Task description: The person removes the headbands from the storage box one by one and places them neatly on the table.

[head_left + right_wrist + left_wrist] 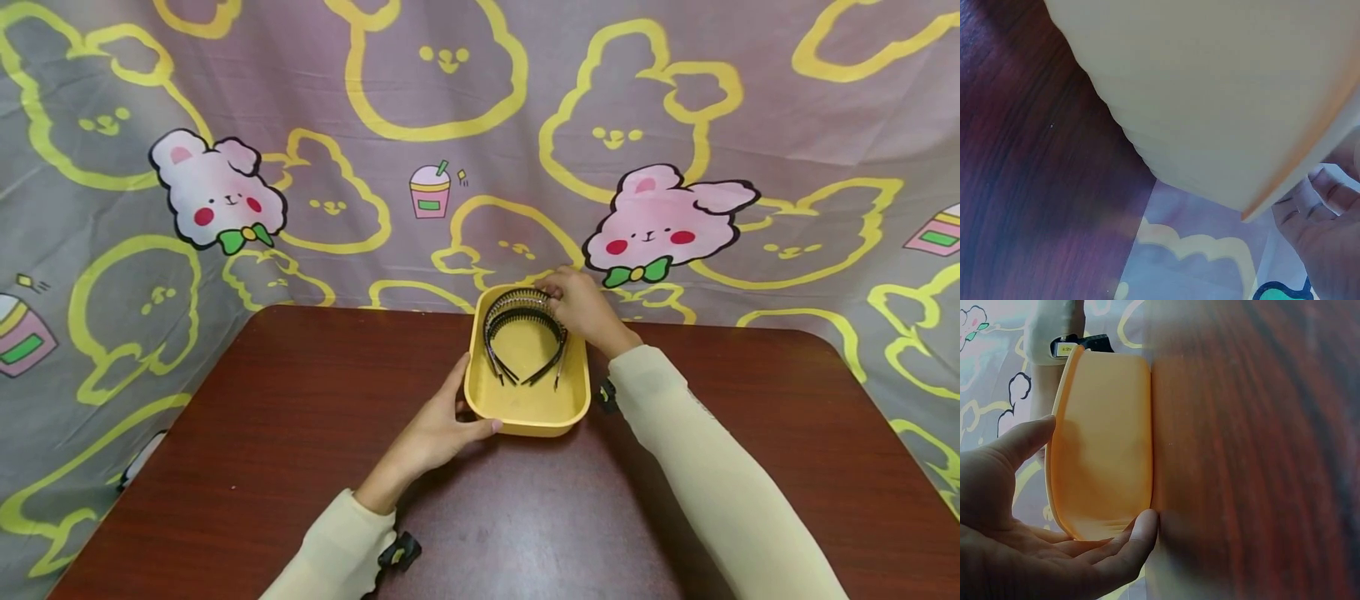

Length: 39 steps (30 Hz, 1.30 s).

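In the head view a yellow plastic bin [528, 427] stands on the table with several headbands [517, 321] nested in it. They are mostly dark and toothed, one with a silvery band, their arches toward the back and their tips toward me. My left hand [438, 433] grips the bin's near left corner, thumb at the front rim and fingers along the left side. The left wrist view has its thumb and fingers [1141, 528] on the bin wall [1107, 437]. Over the far right rim, my right hand [585, 308] pinches a headband's arch; the bin wall [1210, 94] hides the pinch in the right wrist view.
The dark reddish-brown wooden table [337, 375] extends to both sides of the bin. Close behind the bin hangs a cartoon-patterned curtain [300, 100]. Black wrist devices [400, 552] show at both sleeves.
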Motion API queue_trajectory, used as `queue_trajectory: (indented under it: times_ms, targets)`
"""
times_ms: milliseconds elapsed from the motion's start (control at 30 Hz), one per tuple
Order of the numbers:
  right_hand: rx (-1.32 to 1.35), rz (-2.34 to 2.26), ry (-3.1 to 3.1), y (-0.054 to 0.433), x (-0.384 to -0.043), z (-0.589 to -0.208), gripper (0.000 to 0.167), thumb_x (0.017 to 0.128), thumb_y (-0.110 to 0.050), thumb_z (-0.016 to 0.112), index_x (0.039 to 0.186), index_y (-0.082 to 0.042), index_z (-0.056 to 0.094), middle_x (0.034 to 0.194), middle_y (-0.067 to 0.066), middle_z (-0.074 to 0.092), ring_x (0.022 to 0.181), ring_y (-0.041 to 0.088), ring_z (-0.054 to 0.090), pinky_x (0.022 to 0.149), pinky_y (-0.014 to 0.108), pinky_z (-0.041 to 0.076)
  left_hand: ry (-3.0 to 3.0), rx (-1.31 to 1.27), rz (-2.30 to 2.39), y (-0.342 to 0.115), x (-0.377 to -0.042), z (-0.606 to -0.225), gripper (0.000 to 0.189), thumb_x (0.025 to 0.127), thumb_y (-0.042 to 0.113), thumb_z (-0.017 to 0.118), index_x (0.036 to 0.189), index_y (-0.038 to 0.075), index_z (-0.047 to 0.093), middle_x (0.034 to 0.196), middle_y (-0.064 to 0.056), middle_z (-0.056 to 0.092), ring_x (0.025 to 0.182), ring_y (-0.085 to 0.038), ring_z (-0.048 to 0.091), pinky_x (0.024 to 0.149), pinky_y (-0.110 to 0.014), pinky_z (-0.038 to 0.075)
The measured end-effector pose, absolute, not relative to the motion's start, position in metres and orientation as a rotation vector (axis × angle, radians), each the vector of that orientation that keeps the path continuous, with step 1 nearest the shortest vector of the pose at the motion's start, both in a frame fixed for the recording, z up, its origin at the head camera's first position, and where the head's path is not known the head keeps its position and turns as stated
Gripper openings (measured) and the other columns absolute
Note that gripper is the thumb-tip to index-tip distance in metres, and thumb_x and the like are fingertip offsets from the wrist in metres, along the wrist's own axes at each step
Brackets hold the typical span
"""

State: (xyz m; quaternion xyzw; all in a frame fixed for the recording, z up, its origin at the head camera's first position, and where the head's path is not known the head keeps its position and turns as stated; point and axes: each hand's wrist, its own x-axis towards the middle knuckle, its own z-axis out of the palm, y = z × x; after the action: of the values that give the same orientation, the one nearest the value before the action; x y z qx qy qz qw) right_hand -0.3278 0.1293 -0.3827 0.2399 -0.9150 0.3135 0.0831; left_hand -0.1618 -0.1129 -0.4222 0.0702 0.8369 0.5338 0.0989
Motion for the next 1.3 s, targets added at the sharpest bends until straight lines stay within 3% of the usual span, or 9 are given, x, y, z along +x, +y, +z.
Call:
queue_trajectory:
  times_ms: [233, 933, 1300]
  targets:
    - [0.714, 1.014, -2.69, 0.133, -0.324, -0.377, 0.035, 0.092, 0.012, 0.057, 0.12, 0.004, 0.075, 0.106, 0.021, 0.066, 0.094, 0.032, 0.059, 0.084, 0.041, 0.049, 2.475, 0.211, 1.58, -0.112, -0.162, -0.422, 0.11, 0.089, 0.022, 0.085, 0.17, 0.026, 0.012, 0.16, -0.021, 0.047, 0.132, -0.034, 0.062, 0.099, -0.044, 0.054]
    - [0.683, 1.07, -2.673, 0.147, -0.318, -0.358, 0.03, 0.095, 0.012, 0.057, 0.119, 0.006, 0.075, 0.112, 0.023, 0.068, 0.099, 0.034, 0.061, 0.09, 0.045, 0.052, 2.453, 0.218, 1.599, -0.109, -0.163, -0.422, 0.11, 0.089, 0.019, 0.085, 0.17, 0.026, 0.011, 0.159, -0.02, 0.048, 0.129, -0.033, 0.065, 0.092, -0.036, 0.056]
    - [0.689, 1.082, -2.702, 0.157, -0.315, -0.347, 0.03, 0.095, 0.011, 0.058, 0.121, 0.007, 0.073, 0.109, 0.024, 0.066, 0.103, 0.037, 0.062, 0.095, 0.05, 0.054, 2.477, 0.188, 1.555, -0.113, -0.161, -0.42, 0.111, 0.089, 0.026, 0.085, 0.17, 0.024, 0.009, 0.159, -0.025, 0.046, 0.133, -0.036, 0.062, 0.101, -0.047, 0.055]
